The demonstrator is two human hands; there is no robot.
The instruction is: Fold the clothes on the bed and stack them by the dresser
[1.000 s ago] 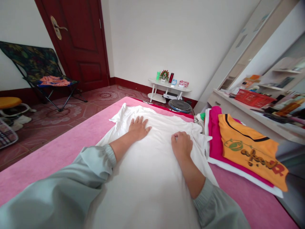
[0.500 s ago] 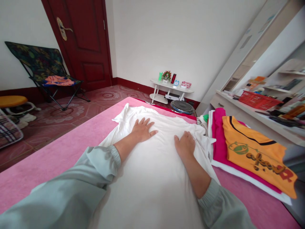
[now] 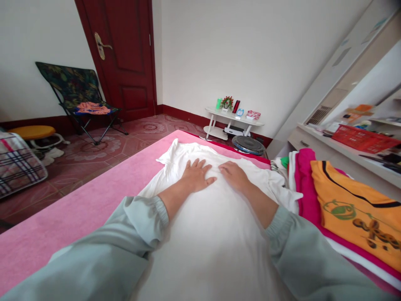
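A white shirt (image 3: 216, 225) lies spread out on a pink bed cover (image 3: 103, 188), its two sleeves at the far end. My left hand (image 3: 196, 175) rests flat on the upper left part of the shirt with its fingers spread. Close beside it on the right, my right hand (image 3: 234, 176) lies on the fabric, palm down, fingers pointing toward the left hand, nothing held. Slight wrinkles run across the cloth around both hands. To the right of the shirt is a stack of folded clothes with an orange top (image 3: 357, 209) uppermost.
A folding chair (image 3: 75, 90) with clothing and a yellow stool (image 3: 33, 132) stand on the left. Beyond the bed are a small white table (image 3: 232, 115) and a round dark object (image 3: 248, 145). A red basket (image 3: 363, 138) sits on the right-hand counter.
My right hand has moved left across the shirt, closer to my left hand, which stays flat on the cloth. The view has turned slightly to the left.
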